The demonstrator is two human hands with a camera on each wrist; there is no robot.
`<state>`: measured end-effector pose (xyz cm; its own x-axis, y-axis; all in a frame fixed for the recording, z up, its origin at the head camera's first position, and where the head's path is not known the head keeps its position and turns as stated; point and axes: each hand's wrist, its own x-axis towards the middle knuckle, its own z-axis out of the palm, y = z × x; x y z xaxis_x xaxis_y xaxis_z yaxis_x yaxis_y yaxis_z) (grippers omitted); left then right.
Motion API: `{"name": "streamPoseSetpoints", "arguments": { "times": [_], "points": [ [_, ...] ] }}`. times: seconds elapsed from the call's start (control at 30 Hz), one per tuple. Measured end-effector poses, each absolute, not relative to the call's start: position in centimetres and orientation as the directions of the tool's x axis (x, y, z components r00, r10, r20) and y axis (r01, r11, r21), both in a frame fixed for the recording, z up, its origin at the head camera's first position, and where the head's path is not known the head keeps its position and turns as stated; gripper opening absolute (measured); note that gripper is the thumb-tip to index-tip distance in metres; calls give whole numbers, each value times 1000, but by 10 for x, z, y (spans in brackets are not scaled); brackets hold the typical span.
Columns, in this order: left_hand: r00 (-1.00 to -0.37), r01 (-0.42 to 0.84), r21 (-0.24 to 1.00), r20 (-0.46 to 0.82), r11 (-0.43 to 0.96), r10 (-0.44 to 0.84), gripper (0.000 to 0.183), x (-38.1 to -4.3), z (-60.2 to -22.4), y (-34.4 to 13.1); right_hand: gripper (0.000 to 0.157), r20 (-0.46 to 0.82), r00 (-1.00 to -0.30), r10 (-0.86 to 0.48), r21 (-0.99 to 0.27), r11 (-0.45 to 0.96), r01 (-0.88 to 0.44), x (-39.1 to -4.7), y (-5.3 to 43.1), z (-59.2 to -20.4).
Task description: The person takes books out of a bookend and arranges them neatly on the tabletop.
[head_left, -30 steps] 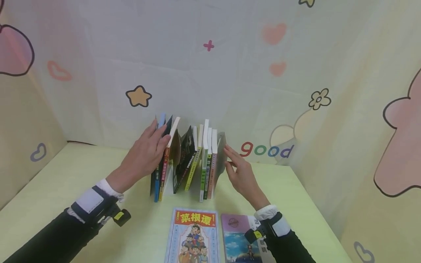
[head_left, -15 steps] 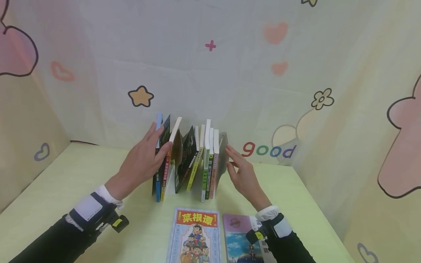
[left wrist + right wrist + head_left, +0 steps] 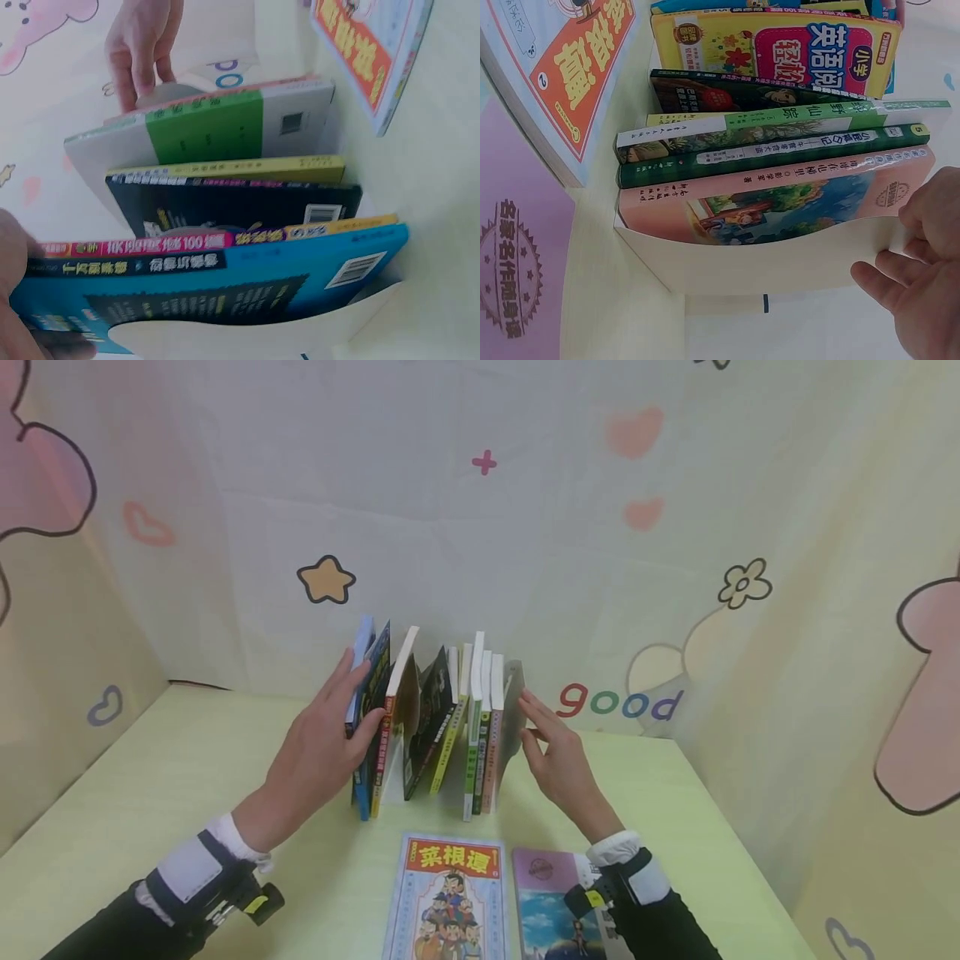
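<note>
On the table (image 3: 660, 802), flanks mostly upright books (image 3: 472, 752) with loose, ungripping left hand (image 3: 311, 752) against blue book (image 3: 187, 300), likewise right hand (image 3: 558, 764) at bookend (image 3: 772, 262).

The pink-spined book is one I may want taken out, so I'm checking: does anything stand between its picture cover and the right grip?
Yes: the pale bookend panel stands between the right grip and the picture cover of the pink-spined book, hiding part of that cover in the right wrist view.

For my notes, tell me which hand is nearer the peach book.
Right. The right hand touches the bookend beside the peach book; the left hand is at the blue book, farther off.
</note>
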<state>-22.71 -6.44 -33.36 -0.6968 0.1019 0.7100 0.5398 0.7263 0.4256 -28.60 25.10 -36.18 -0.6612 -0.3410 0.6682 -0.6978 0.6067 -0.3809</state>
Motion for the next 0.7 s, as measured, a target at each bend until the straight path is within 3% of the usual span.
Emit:
{"name": "streamPoseSetpoints", "arguments": {
  "times": [0.37, 0.5, 0.6, 0.7],
  "points": [
    [-645, 623, 495, 763, 606, 39, 63, -187, -354, -53, 46, 691, -643, -332, -376, 594, -711, -283, 252, -363],
    [-693, 597, 602, 720, 530, -37, 65, -175, -362, -51, 46, 682, -651, -332, -382, 598, -705, -284, 251, -362],
    [-755, 553, 732, 642, 398, -134, 63, -167, -367, -52, 46, 678, -656, -333, -385, 600, -702, -284, 251, -362],
    [-764, 553, 786, 610, 277, -209, 57, -164, -369, -54, 46, 681, -651, -336, -376, 602, -704, -285, 250, -362]
  ]
}}
